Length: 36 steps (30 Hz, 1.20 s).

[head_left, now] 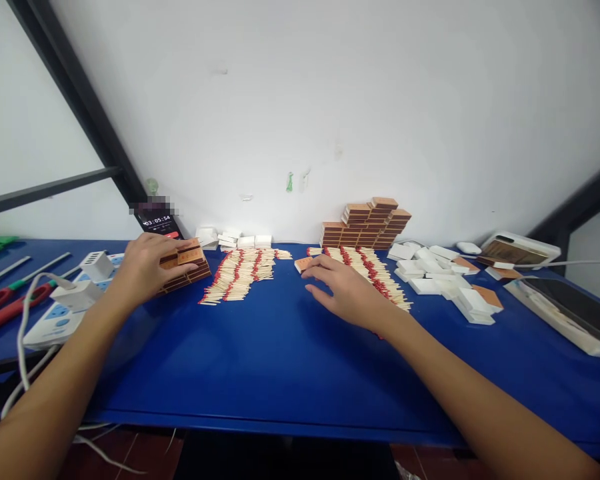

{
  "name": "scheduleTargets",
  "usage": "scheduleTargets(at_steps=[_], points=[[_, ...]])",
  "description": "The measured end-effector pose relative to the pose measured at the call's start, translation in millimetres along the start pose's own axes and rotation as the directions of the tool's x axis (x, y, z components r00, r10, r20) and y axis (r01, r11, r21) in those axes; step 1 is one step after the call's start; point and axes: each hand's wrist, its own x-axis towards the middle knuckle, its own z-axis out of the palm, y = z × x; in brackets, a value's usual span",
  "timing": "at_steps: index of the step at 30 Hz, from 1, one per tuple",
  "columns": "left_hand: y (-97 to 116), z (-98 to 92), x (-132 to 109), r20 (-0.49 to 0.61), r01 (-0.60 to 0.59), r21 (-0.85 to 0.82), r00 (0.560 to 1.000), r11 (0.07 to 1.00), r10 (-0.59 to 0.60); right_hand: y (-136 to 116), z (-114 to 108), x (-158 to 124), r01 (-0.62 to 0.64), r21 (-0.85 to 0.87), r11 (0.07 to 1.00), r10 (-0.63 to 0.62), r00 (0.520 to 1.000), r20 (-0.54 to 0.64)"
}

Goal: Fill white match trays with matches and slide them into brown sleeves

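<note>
My left hand [147, 267] is at a stack of brown matchboxes [197, 257] on the left of the blue table. Its thumb lies along the near side and its fingers reach over the top, closed on a matchbox there. My right hand [337, 287] hovers near the middle with thumb and fingers apart. Its fingertips overlap a single matchbox [300, 265]; whether they touch it I cannot tell. Red-tipped matches [240, 270] lie in rows between the hands. More matches [377, 270] spread behind my right hand, which partly hides them.
Stacked matchboxes [363, 230] stand against the wall. White matchbox trays [440, 273] are heaped on the right, beside a dark phone [580, 307]. Another phone [157, 220] showing a timer leans at back left. A power strip [55, 327] with cables and red-handled tools [15, 310] lie left.
</note>
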Motion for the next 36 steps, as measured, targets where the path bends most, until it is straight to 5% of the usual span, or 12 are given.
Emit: scheduleTargets(at_steps=[25,30,36], points=[[3,1.9,8,-0.021,-0.033,0.099,0.999,0.995,0.035,2,1,0,0.011,-0.002,1.0,-0.011,1.0,0.007],[8,-9.5,33,0.163,0.0,0.182,0.986,0.983,-0.03,3,3,0,0.01,0.011,1.0,-0.01,1.0,0.007],[-2,-6.9,64,0.443,0.036,0.152,0.891,0.988,-0.101,4,2,0,0.01,0.002,1.0,-0.01,1.0,0.002]])
